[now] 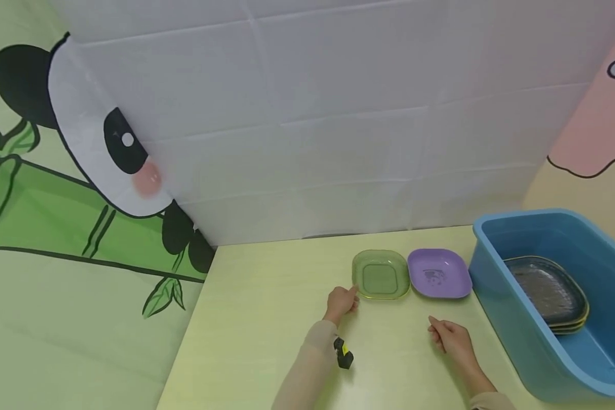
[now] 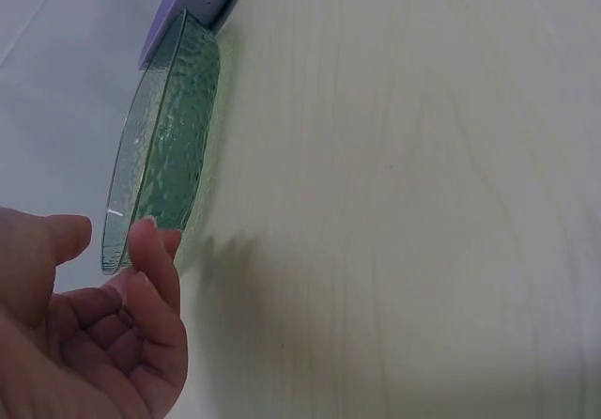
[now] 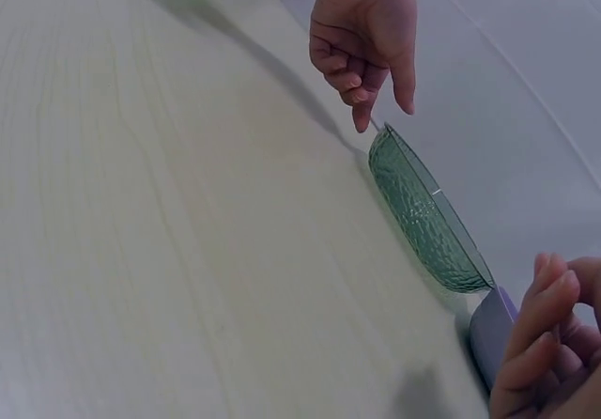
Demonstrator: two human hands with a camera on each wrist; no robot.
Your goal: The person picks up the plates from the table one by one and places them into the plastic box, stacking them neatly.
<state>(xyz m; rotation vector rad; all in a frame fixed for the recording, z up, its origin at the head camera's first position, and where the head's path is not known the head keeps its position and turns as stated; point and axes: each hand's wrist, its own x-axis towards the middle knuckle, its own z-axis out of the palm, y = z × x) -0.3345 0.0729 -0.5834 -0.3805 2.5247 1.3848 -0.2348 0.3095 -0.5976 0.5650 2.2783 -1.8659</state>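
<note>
A green translucent plate point(image 1: 380, 275) with a square centre rests on the table. My left hand point(image 1: 342, 302) is at its near left corner. In the left wrist view, the fingertips point(image 2: 150, 240) are by the rim of the green plate point(image 2: 174, 137), with the thumb apart from it and the other fingers bent. To the right of the green plate lies a purple plate point(image 1: 439, 273), with a faint picture in its middle. My right hand point(image 1: 451, 340) hovers in front of the purple plate, fingers loosely curled and holding nothing; it also shows in the right wrist view point(image 3: 554, 344).
On the right stands a deep blue tub point(image 1: 523, 336) holding a stack of dark plates point(image 1: 545, 290) with gold rims. A pale wood-grain table point(image 1: 266, 319) spreads under the hands. Behind it hangs a printed cloth point(image 1: 312, 142).
</note>
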